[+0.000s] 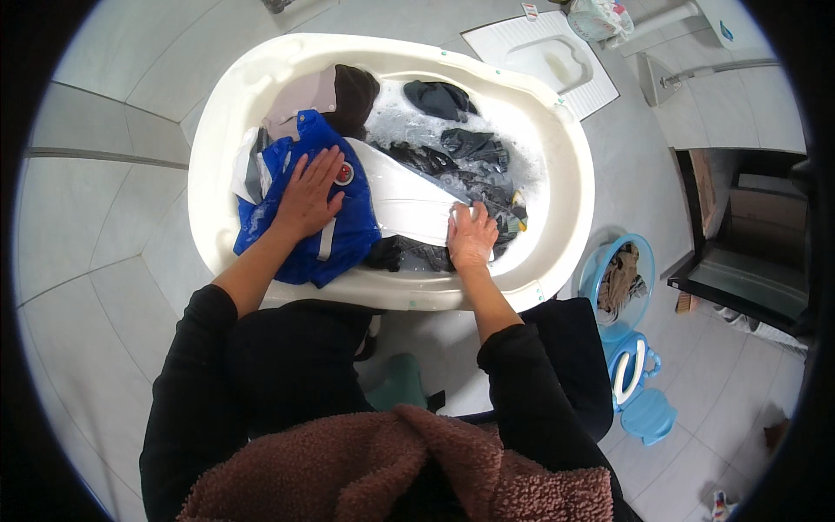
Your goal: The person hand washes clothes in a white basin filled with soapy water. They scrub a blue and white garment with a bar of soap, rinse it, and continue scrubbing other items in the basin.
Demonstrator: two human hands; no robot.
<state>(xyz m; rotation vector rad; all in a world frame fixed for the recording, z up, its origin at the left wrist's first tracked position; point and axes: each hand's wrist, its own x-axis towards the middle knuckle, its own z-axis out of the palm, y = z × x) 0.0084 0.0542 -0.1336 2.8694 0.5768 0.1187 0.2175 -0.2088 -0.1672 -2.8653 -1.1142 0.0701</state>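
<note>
My left hand [307, 196] lies flat with fingers stretched on a wet blue garment [355, 228] that has a round red-and-white badge and a white strip. The garment is spread over one end of a white washboard [407, 196], hiding that end. At the bare end, my right hand [472, 237] grips the board, its fingers bent over the edge. Board and garment rest in a cream-coloured baby bathtub [567, 200]. Dark wet clothes [422, 159] lie in sudsy water beside and beneath the board.
Pale pink [300, 100] and dark brown cloth [355, 97] hang at the tub's far left. To the right stand a blue basin [648, 270] of clothes and a blue-and-white plastic seat [631, 374]. A squat toilet [557, 65] lies beyond the tub; a dark-framed opening [739, 235] is farther right.
</note>
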